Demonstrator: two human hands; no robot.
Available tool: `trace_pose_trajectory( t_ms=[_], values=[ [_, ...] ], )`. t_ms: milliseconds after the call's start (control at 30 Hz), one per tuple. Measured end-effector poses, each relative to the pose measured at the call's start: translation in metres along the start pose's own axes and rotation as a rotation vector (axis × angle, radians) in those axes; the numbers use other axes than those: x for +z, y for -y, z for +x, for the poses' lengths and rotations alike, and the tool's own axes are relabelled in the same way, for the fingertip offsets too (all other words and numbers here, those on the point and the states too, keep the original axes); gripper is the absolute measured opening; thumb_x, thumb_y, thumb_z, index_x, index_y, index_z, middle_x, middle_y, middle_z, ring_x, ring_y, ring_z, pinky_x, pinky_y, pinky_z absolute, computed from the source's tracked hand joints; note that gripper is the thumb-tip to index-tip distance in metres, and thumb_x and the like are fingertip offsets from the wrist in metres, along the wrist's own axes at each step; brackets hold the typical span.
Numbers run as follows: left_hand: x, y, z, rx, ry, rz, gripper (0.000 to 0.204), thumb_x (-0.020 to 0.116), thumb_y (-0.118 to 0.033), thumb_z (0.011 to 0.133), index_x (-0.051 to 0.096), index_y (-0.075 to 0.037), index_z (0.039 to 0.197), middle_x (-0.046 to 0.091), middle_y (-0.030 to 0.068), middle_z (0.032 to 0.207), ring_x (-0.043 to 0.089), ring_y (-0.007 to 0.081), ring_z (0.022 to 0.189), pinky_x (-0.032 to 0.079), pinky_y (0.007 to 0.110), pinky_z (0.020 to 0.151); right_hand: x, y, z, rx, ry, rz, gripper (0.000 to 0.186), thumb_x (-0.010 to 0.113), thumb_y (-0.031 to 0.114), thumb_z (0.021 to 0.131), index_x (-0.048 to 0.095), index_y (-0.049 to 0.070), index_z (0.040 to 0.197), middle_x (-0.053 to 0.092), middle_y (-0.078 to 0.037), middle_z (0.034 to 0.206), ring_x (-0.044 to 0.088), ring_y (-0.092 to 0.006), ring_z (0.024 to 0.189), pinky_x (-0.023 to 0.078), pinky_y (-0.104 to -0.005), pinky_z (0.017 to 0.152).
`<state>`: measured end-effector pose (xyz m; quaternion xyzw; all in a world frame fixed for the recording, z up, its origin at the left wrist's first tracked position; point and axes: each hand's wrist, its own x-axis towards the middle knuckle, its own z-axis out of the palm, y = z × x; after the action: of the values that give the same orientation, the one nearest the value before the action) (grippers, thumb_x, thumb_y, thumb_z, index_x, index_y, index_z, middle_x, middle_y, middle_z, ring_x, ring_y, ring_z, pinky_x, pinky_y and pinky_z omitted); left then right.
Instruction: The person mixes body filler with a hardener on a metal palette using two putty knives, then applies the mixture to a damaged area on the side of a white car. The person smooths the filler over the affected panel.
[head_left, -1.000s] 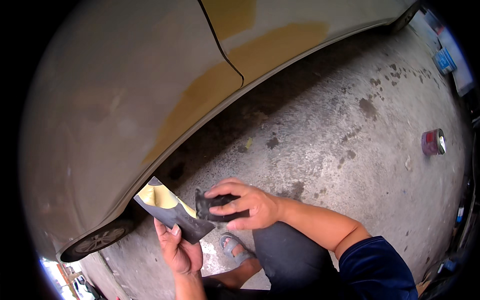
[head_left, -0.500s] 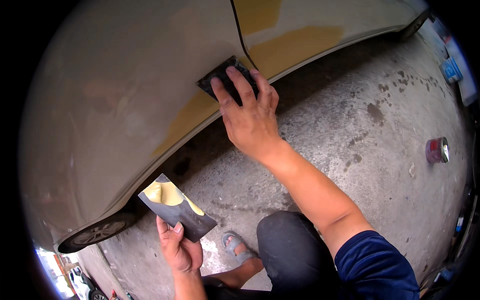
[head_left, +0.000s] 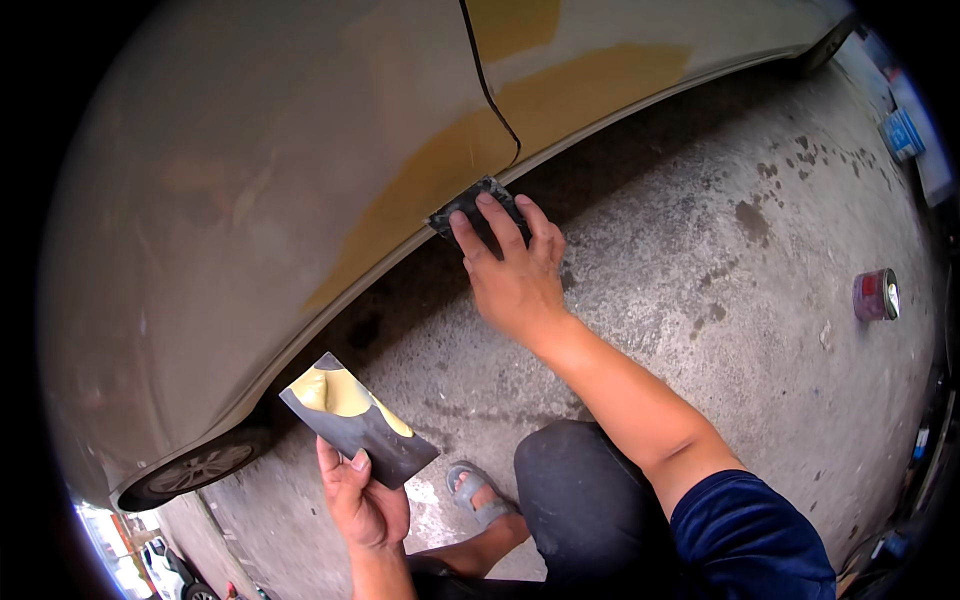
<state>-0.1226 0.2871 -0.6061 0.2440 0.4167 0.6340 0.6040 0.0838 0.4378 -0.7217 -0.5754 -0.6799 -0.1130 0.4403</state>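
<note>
My right hand (head_left: 518,285) grips a black flat spreader (head_left: 470,208), fingers spread over its face. The spreader's far edge lies at the lower sill of the car (head_left: 270,190), just below the end of the dark door seam. Tan filler (head_left: 420,185) covers a band of the panel above it and continues on the neighbouring door. Lower left, my left hand (head_left: 365,500) holds a dark rectangular plate (head_left: 365,430), thumb on top. A mound of pale yellow body filler (head_left: 335,390) sits on the plate's far end, apart from the car.
On the concrete floor (head_left: 650,330), a dark red can (head_left: 876,295) stands at the right. A blue bucket (head_left: 901,135) is farther back. A car wheel (head_left: 195,470) is at lower left. My knee (head_left: 580,490) and sandalled foot (head_left: 480,495) are close below.
My right hand has drawn the spreader down and slightly right, from the panel to the sill. Filler formerly behind it now shows beside the seam. My left hand has barely shifted.
</note>
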Motion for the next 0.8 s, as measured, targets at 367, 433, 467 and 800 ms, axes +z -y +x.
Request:
trace_pose_trajectory(
  t_ms=[367,433,467,800],
  values=[
    [0.003,0.002,-0.001,-0.012,0.014,-0.008,0.055,0.053,0.005,0.085,0.040,-0.004,0.137,0.050,0.0129,0.135,0.050,0.0275,0.124,0.037,0.043,0.108,-0.024,-0.010,0.059,-0.041,-0.066,0.008,0.052,0.063,0.011,0.077,0.056,0.018,0.128,0.040,-0.007,0.139,0.034,-0.0379,0.123,0.033,-0.0503,0.092],
    [0.002,0.002,-0.001,-0.007,0.020,-0.003,0.055,0.051,0.005,0.085,0.039,-0.004,0.138,0.050,0.0129,0.136,0.050,0.0272,0.124,0.038,0.043,0.108,-0.016,-0.014,0.048,-0.027,-0.059,0.023,0.052,0.063,0.010,0.077,0.056,0.018,0.128,0.040,-0.007,0.139,0.035,-0.0385,0.122,0.034,-0.0507,0.092],
    [0.000,0.003,-0.001,-0.003,0.025,0.001,0.056,0.050,0.005,0.086,0.037,-0.004,0.140,0.049,0.0129,0.137,0.050,0.0269,0.124,0.038,0.043,0.108,-0.010,-0.017,0.040,-0.020,-0.054,0.031,0.051,0.063,0.010,0.077,0.057,0.018,0.127,0.040,-0.008,0.138,0.035,-0.0388,0.122,0.034,-0.0509,0.092],
    [0.001,0.006,-0.002,-0.010,0.031,0.016,0.057,0.049,0.005,0.086,0.035,-0.003,0.141,0.049,0.0126,0.137,0.050,0.0261,0.124,0.038,0.043,0.108,-0.021,-0.012,0.018,0.022,-0.034,0.049,0.049,0.064,0.011,0.078,0.058,0.016,0.126,0.040,-0.008,0.139,0.034,-0.0383,0.123,0.034,-0.0507,0.093]
  ],
)
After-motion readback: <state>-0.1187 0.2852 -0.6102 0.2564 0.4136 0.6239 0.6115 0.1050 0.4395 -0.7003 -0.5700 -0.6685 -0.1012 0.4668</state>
